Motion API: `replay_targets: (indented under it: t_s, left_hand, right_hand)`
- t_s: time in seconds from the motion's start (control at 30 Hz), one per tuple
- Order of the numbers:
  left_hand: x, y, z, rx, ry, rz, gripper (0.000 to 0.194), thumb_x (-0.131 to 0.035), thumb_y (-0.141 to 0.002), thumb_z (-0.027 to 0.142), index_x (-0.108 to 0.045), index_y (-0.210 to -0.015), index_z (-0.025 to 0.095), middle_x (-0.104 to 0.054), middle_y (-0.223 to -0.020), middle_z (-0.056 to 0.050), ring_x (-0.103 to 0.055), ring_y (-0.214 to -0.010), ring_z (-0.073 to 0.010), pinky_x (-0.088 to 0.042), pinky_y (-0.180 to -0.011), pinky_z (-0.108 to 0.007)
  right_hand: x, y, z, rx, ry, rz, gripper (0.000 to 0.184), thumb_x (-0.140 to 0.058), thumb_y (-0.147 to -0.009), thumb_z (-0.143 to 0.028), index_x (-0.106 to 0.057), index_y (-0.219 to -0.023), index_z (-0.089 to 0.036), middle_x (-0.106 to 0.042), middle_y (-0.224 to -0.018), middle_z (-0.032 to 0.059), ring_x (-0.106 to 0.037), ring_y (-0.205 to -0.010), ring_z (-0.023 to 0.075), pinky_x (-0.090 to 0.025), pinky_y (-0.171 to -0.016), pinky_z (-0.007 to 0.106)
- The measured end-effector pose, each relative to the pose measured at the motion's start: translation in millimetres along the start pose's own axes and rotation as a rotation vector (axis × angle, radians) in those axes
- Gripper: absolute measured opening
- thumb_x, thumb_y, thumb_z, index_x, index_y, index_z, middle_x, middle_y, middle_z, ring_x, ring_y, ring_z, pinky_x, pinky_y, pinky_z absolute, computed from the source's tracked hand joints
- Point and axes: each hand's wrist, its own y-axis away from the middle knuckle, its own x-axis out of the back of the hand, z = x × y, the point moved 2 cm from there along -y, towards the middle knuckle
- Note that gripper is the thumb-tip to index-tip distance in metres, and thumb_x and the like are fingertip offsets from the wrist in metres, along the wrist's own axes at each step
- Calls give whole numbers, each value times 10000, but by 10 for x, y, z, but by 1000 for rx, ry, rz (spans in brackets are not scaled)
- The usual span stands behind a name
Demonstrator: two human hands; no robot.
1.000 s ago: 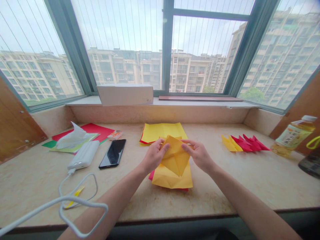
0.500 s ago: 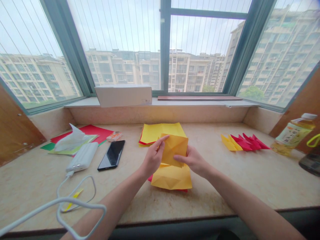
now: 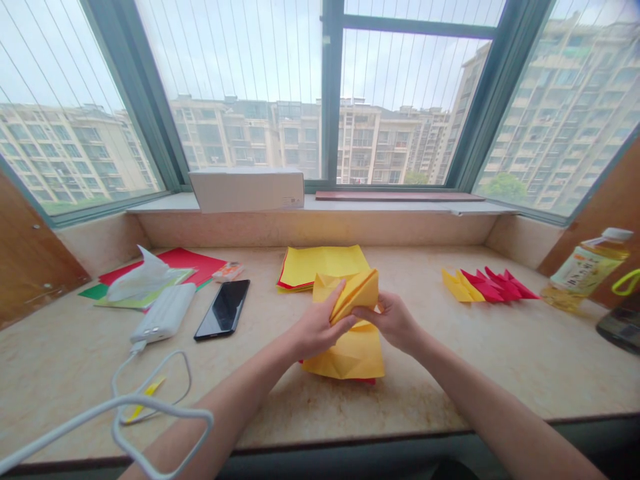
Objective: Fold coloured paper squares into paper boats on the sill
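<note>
Between my two hands is a yellow sheet of folding paper [image 3: 356, 293], its creased layers bent together and raised off the counter. My left hand [image 3: 320, 327] grips its left side, thumb and fingers closed on the fold. At its lower right edge, my right hand [image 3: 393, 317] pinches the paper. Below lies a creased yellow sheet [image 3: 345, 357], with red paper peeking out beneath it. Behind my hands is a stack of yellow and red paper [image 3: 325, 260], partly covered by the held sheet.
Folded yellow [image 3: 459, 285] and red paper pieces [image 3: 497, 285] sit on the right, near a drink bottle [image 3: 587, 270]. To the left are a phone [image 3: 223, 311], a white power bank [image 3: 165, 313] with a looping cable [image 3: 165, 407], and coloured sheets [image 3: 195, 263]. A white box [image 3: 247, 191] stands on the sill.
The held yellow paper was a flat, upright square; now it is bent over, with its layers showing. My left hand has shifted slightly lower and right around it.
</note>
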Motion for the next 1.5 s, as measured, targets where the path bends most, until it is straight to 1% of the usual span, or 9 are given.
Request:
replay_targets:
  t_s: [0.13, 0.3, 0.53, 0.63, 0.77, 0.93, 1.17, 1.3, 1.5]
  left_hand:
    - [-73, 16, -17, 66, -51, -252, 512, -509, -942, 486, -503, -1355, 182, -700, -879, -81, -603, -493, -112, -451, -443, -207]
    - [-138, 29, 6, 156, 144, -379, 536, -418, -959, 560, -492, -1318, 168, -700, -1053, -169, -660, -568, -141, -470, -458, -217]
    - [-109, -18, 46, 180, 126, -335, 496, -496, -933, 543, -588, -1217, 147, -646, -1207, -189, -685, -804, -190, -555, -572, -253]
    - [-85, -51, 15, 207, 85, -257, 473, -511, -924, 538, -624, -1104, 116, -677, -1116, -172, -679, -687, -152, -551, -552, -249]
    - [-103, -53, -33, 264, 112, -312, 454, -534, -904, 537, -611, -989, 98, -688, -1058, -164, -623, -496, -96, -504, -449, -224]
    - [-128, -26, -19, 272, 135, -343, 422, -579, -874, 514, -612, -1002, 113, -688, -1048, -138, -614, -472, -92, -466, -403, -204]
    - [-132, 9, 40, 330, 88, -384, 574, -473, -881, 659, -643, -858, 111, -527, -430, 14, -496, -351, -104, -388, -389, -193]
    - [-129, 12, 62, 343, 136, -380, 699, -290, -908, 718, -611, -733, 122, -529, -427, -17, -459, -335, -100, -340, -369, -202]
    - [-109, 4, 58, 332, 41, -390, 624, -350, -926, 662, -612, -740, 127, -516, -441, 8, -388, -335, -68, -285, -374, -185]
  right_hand:
    - [35, -13, -24, 45, 102, 73, 219, -728, -805, -404, -701, -909, -213, -718, -872, 29, -630, -809, 215, -501, -766, 347]
    - [85, -40, -8, 50, 164, 202, 394, -758, -760, -463, -659, -1038, -202, -695, -1015, 73, -621, -900, 222, -478, -802, 354]
    - [73, -35, 2, -14, 136, 104, 325, -677, -828, -516, -691, -813, -192, -693, -765, 36, -590, -706, 183, -464, -683, 307]
    - [74, -45, 9, -19, 143, 95, 335, -676, -825, -531, -704, -858, -199, -710, -824, 44, -598, -726, 188, -468, -693, 308]
    - [57, -49, 5, -4, -31, 34, 392, -601, -875, -559, -681, -1015, -201, -716, -969, 69, -646, -839, 211, -502, -759, 326]
    - [60, -33, 11, -69, -181, 86, 327, -649, -861, -513, -668, -907, -190, -712, -845, 44, -654, -768, 192, -511, -698, 297]
    - [57, -32, -1, -55, -210, 98, 294, -672, -852, -489, -646, -848, -197, -703, -807, 28, -638, -737, 171, -505, -664, 277]
    - [19, -34, -51, -117, -237, 18, 322, -627, -880, -510, -639, -905, -189, -713, -844, 42, -659, -734, 174, -517, -666, 281]
    - [8, -22, -82, -111, -223, -2, 307, -597, -902, -502, -633, -913, -198, -715, -865, 44, -663, -759, 181, -526, -679, 286]
